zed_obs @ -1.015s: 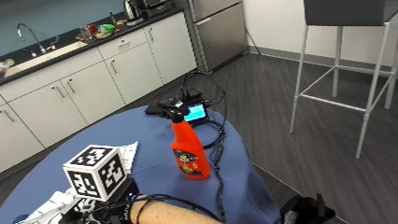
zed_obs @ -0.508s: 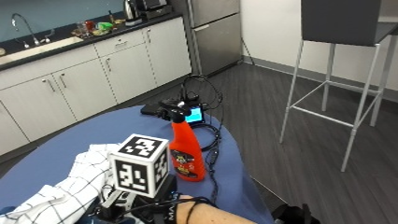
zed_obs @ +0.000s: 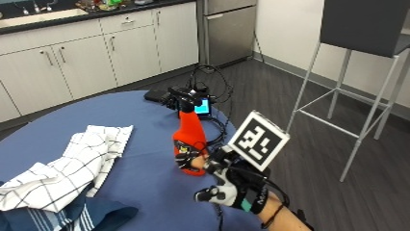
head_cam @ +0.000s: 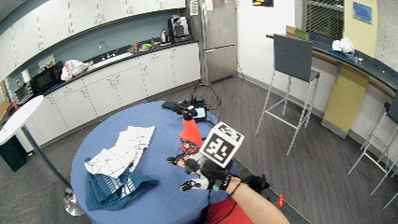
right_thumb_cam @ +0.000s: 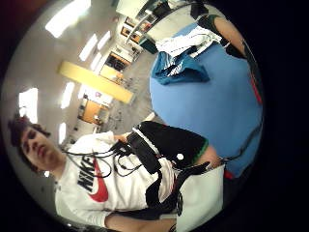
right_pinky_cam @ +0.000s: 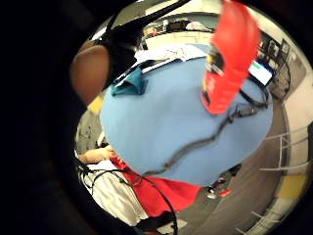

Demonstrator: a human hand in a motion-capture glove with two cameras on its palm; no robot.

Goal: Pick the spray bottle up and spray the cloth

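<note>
1. Your black-gloved right hand [zed_obs: 234,185] hovers over the round blue surface [zed_obs: 137,190], fingers relaxed and spread, holding nothing.
2. Just ahead of your fingertips stands the upright orange plastic spray bottle with a black trigger head [zed_obs: 189,137]. It looks near, perhaps touching; I cannot tell. Wrap the waist, not the base, so it stays upright.
3. Further off to the hand's thumb side lies the crumpled white checked cloth [zed_obs: 70,166]; aim the nozzle there.

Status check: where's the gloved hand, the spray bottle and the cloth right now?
Right hand open, fingertips reaching the spray bottle's base, no grip yet. Bottle upright on blue table. Checked cloth lies apart, unsprayed. Black cable trails past the bottle.
</note>
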